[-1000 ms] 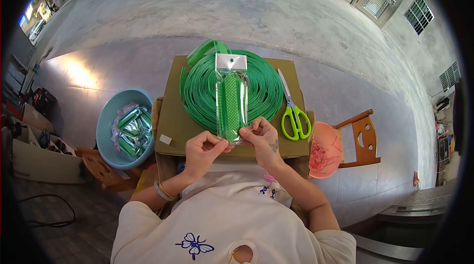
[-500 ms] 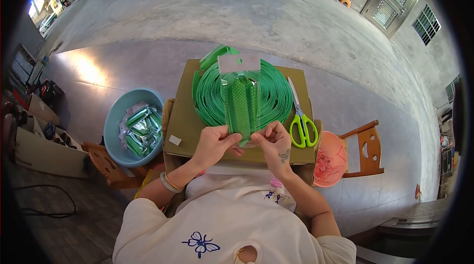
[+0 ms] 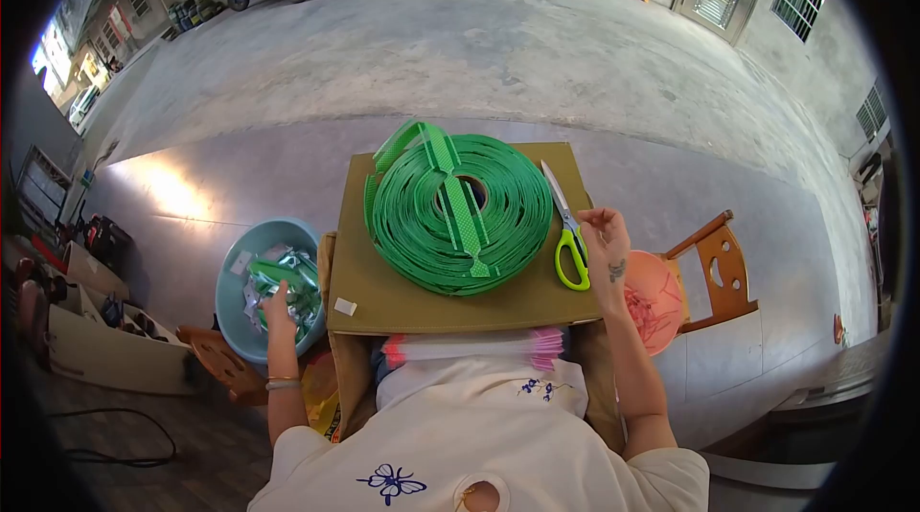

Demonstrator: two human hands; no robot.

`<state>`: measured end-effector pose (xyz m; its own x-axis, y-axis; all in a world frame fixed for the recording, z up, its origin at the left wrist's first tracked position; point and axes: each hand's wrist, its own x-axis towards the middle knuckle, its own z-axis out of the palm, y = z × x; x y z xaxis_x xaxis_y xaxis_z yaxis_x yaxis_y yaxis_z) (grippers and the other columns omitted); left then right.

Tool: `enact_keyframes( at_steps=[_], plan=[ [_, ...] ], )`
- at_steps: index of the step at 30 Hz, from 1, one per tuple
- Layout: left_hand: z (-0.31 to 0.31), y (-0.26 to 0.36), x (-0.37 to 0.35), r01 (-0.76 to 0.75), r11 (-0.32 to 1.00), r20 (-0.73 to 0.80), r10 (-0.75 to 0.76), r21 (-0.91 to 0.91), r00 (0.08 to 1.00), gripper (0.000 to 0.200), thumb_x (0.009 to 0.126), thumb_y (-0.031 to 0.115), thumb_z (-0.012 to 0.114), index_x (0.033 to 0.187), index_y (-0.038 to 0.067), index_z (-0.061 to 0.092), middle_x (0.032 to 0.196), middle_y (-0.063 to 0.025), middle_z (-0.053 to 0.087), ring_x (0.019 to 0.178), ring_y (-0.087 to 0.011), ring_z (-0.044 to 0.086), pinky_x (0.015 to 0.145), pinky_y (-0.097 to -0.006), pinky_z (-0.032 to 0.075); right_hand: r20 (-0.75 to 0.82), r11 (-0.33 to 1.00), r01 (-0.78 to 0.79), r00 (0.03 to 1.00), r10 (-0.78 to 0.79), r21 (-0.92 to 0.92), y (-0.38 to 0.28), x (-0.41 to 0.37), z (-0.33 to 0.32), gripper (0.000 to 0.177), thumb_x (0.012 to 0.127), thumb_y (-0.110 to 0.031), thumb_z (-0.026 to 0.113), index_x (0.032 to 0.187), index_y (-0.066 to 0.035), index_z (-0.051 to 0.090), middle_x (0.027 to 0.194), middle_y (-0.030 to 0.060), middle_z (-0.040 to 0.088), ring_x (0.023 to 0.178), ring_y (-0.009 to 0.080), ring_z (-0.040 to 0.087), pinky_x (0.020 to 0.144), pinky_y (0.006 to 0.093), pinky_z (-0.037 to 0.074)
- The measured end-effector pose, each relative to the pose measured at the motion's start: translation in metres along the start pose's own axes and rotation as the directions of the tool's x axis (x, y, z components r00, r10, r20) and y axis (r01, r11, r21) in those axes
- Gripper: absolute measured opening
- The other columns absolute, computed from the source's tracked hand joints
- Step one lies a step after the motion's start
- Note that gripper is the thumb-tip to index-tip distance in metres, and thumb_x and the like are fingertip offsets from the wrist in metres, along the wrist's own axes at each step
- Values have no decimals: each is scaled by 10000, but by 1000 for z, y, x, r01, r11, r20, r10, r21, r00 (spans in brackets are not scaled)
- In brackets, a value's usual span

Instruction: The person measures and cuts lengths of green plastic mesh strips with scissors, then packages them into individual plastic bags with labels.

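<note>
My left hand (image 3: 278, 308) reaches over the light blue basin (image 3: 227, 296) at the left, its fingers closed on the near end of a clear packet of green ribbon (image 3: 275, 273). More shiny packets lie beneath it. On the cardboard box (image 3: 383, 311) rests a big coil of green dotted ribbon (image 3: 402, 244), its loose end looped up and laid across the top. My right hand (image 3: 607, 236) is beside the scissors (image 3: 572, 258), with loosely bent fingers spread apart and nothing seen between them. It overlaps part of their lime-green handles.
A pink basin (image 3: 661, 296) with thin pink strips sits on a wooden chair (image 3: 721, 273) at the right. Flat clear bags with pink edges (image 3: 479, 347) are stacked on my lap against the box. Another wooden chair (image 3: 225, 364) is under the blue basin.
The packet that both hands held over the coil is gone from there. My left hand has moved left to the blue basin; my right hand has moved right to the scissors.
</note>
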<state>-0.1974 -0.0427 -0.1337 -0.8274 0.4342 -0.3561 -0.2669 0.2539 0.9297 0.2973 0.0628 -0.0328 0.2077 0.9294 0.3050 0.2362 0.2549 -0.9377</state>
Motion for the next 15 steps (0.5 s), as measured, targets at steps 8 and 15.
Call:
enact_keyframes(
  at_steps=[8, 15],
  plan=[
    [100, 67, -74, -941, 284, 706, 628, 184, 328, 702, 739, -71, 495, 1380, 20, 222, 1302, -183, 423, 1264, -334, 340, 1076, -423, 190, 151, 803, 222, 975, -166, -553, 34, -12, 0, 251, 749, -45, 607, 984, -17, 523, 1052, 163, 536, 1013, 347, 491, 854, 398, 391],
    [121, 66, -88, -958, -172, 882, 452, 228, 129, 491, 691, -98, 476, 1166, 17, 516, 1065, -134, 563, 1254, -318, 357, 1084, -532, 82, 137, 794, 281, 959, -247, -540, 45, -14, 2, 258, 739, -27, 600, 983, -8, 519, 1118, 174, 500, 1048, 356, 472, 885, 412, 375]
  ],
)
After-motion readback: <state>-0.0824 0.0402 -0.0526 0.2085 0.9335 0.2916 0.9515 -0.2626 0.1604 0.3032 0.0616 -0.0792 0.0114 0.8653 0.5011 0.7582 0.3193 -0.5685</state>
